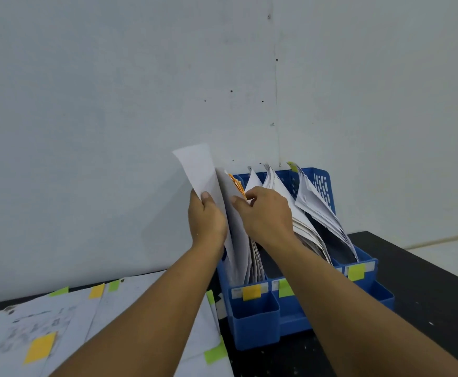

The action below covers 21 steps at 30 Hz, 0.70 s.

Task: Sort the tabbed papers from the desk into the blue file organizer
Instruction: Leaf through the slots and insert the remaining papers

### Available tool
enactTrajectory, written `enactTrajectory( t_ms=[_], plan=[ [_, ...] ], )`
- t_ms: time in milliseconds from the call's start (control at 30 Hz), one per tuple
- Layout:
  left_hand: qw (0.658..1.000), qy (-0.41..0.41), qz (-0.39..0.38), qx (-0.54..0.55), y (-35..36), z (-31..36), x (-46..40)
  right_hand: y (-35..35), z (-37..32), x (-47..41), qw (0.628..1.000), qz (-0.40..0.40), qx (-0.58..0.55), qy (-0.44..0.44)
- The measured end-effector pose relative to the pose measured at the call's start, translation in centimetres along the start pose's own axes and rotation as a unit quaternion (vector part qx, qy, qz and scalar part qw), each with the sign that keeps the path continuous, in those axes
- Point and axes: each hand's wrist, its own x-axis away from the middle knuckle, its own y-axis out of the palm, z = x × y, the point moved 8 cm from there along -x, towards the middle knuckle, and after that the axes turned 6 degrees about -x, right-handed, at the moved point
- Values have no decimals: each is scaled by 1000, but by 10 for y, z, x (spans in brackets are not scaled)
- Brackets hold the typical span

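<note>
A blue file organizer [255, 319] stands on the black desk against the wall, with three slots marked by an orange label [251, 292] and two green labels. My left hand [206, 219] grips a white sheet [199, 167] that stands in the leftmost slot. My right hand [266, 213] pinches the orange-tabbed papers [237, 185] in that same slot and holds them apart from the sheet. The middle slot holds a thick stack of papers [279, 186]. More sheets [317, 205] lean in the right slot.
Loose papers [59, 322] with yellow and green tabs lie spread on the desk at the lower left, next to the organizer. The black desk [426, 289] runs on to the right of the organizer. A pale wall rises just behind.
</note>
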Motion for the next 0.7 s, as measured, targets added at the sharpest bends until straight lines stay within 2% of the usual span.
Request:
enactTrajectory(
  t_ms=[167,300,400,533,700],
  plan=[
    [998,29,-13,-50,2,-22,15,2,6,-1,1000,-6,-15,13],
    [999,-25,9,-19,-8,-49,32,7,9,1,1000,-15,-16,17],
    [999,-48,-7,0,-6,-56,45,13,7,5,999,-26,-14,22],
    [993,-97,-55,27,-4,-59,41,20,-2,13,999,-40,-10,20],
    [979,-120,-134,92,-23,-52,36,28,-17,34,997,-41,-1,-59]
  ],
)
